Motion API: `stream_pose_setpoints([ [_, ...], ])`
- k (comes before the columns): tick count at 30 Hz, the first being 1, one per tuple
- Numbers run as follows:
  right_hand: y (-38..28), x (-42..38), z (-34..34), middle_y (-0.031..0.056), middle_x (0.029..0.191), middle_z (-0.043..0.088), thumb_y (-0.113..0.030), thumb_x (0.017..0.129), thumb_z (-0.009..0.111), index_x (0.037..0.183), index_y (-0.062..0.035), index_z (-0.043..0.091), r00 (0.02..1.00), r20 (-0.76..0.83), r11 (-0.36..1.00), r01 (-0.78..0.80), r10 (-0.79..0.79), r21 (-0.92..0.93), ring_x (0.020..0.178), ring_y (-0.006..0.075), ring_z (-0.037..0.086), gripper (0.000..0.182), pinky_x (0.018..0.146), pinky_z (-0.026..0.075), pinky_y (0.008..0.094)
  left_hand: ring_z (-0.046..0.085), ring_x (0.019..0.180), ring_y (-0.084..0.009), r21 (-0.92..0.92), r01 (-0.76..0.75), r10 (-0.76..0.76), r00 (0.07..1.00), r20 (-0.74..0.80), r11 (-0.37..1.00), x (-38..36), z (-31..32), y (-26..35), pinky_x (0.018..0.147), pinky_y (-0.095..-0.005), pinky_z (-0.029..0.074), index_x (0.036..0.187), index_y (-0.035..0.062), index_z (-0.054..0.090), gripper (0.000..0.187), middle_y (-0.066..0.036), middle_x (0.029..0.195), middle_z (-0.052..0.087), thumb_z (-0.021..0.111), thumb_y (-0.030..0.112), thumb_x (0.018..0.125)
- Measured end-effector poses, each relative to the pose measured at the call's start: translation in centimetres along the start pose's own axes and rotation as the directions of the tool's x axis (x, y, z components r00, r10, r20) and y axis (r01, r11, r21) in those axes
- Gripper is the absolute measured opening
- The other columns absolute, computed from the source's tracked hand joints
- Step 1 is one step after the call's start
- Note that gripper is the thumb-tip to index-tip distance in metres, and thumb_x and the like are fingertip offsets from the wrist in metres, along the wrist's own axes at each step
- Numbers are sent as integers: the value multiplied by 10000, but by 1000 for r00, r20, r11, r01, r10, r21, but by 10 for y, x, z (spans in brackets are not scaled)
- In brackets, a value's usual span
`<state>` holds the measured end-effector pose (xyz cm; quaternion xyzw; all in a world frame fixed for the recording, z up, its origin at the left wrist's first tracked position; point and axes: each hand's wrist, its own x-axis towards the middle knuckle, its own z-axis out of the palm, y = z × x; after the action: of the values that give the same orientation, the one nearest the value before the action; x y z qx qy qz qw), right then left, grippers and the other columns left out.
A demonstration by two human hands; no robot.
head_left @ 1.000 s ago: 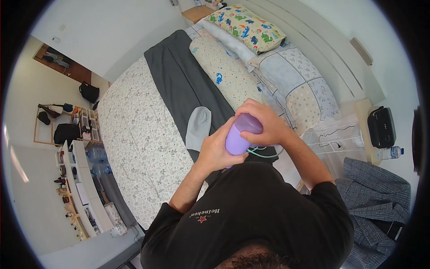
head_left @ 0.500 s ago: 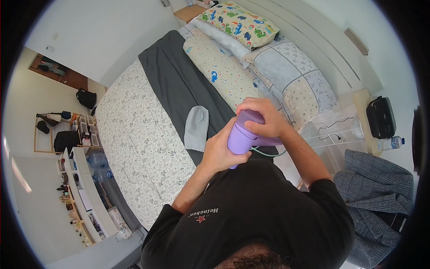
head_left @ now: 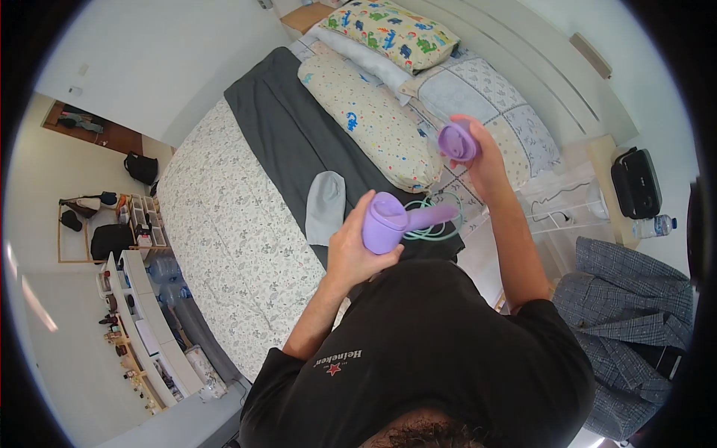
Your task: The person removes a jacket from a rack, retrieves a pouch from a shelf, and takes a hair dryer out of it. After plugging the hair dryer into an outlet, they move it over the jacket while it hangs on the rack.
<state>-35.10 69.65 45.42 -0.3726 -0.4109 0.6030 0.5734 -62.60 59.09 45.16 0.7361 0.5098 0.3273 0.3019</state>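
My left hand is wrapped round the body of a purple handheld garment steamer. Its round top faces up with a recess showing, and its handle points to the right. A coiled pale green cord lies by the handle. Held apart, up and to the right, is the steamer's purple translucent water tank, gripped in my right hand with its open-looking end towards me. A grey cloth piece rests on the dark grey blanket beyond my left hand.
The bed has a floral cover, a long bolster and pillows. At right, a black case and a water bottle stand on a ledge, above a checked jacket. Shelves line the left.
The water tank has come off the steamer and moved up and right in my right hand. My left hand still holds the body, whose top and handle now show.
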Motion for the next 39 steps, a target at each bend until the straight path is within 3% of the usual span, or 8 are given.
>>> stream_pose_setpoints([
  [11, 254, -57, -220, 84, 906, 657, -429, 919, 599, 1035, -114, 635, 490, -618, 776, -512, 615, 368, 738, 224, 617, 338, 598, 486, 328, 676, 1068, -319, 76, 295, -297, 955, 21, 952, -35, -20, -60, 906, -401, 532, 1381, 44, 461, 887, -184, 1145, 677, 855, 232, 608],
  [19, 338, -11, -255, 101, 1074, 645, -326, 908, 631, 1267, -60, 573, 566, -752, 803, -590, 338, -83, 851, 259, 649, 451, 673, 568, 389, 682, 1042, -321, 203, 552, -585, 790, 184, 809, -80, 12, -81, 887, -398, 537, 1346, 45, 485, 853, -182, 1129, 681, 874, 248, 614],
  [23, 358, 40, -280, 108, 1153, 625, -198, 925, 573, 1333, -56, 536, 636, -660, 896, -423, 400, 136, 907, 278, 658, 434, 678, 588, 427, 685, 1030, -325, 201, 558, -593, 758, 272, 805, -86, 39, -106, 873, -411, 538, 1350, 45, 485, 877, -178, 1135, 679, 879, 276, 601],
  [27, 430, 32, -319, 163, 1107, 649, -76, 866, 557, 1180, -29, 602, 472, -873, 793, -575, 123, -199, 933, 308, 651, 321, 732, 553, 451, 685, 1026, -332, 211, 592, -629, 735, 253, 777, -89, 51, -117, 869, -415, 539, 1348, 51, 485, 870, -175, 1130, 681, 875, 271, 603],
  [31, 371, 6, -247, 185, 1180, 631, -51, 790, 581, 1135, -36, 625, 711, -692, 315, -632, -128, -708, 1085, 354, 608, 348, 919, 483, 450, 688, 1017, -340, 239, 621, -665, 710, 232, 747, -85, 55, -117, 864, -419, 541, 1348, 53, 481, 868, -172, 1114, 688, 873, 272, 605],
  [34, 371, -5, -225, 136, 1161, 633, -76, 801, 597, 1093, -53, 636, 949, -304, 87, -312, 86, -946, 1117, 324, 592, 295, 971, 455, 459, 689, 1009, -349, 290, 572, -638, 725, 260, 768, -76, 60, -116, 860, -424, 542, 1348, 54, 475, 868, -180, 1102, 691, 870, 276, 607],
  [36, 384, -6, -216, 108, 1150, 640, -78, 809, 588, 1076, -75, 651, 929, 340, -71, 333, -146, -940, 1128, 299, 590, 274, 1045, 394, 477, 686, 1012, -359, 312, 555, -634, 719, 285, 771, -71, 62, -113, 861, -429, 542, 1360, 56, 466, 887, -192, 1105, 688, 873, 285, 606],
  [39, 397, 1, -209, 92, 1195, 639, -68, 823, 564, 1090, -88, 659, 966, 200, -149, 225, 165, -963, 1182, 275, 567, 284, 1098, 330, 498, 684, 1017, -366, 339, 515, -607, 744, 281, 788, -72, 71, -111, 858, -427, 544, 1365, 57, 465, 898, -192, 1115, 685, 875, 303, 606],
])
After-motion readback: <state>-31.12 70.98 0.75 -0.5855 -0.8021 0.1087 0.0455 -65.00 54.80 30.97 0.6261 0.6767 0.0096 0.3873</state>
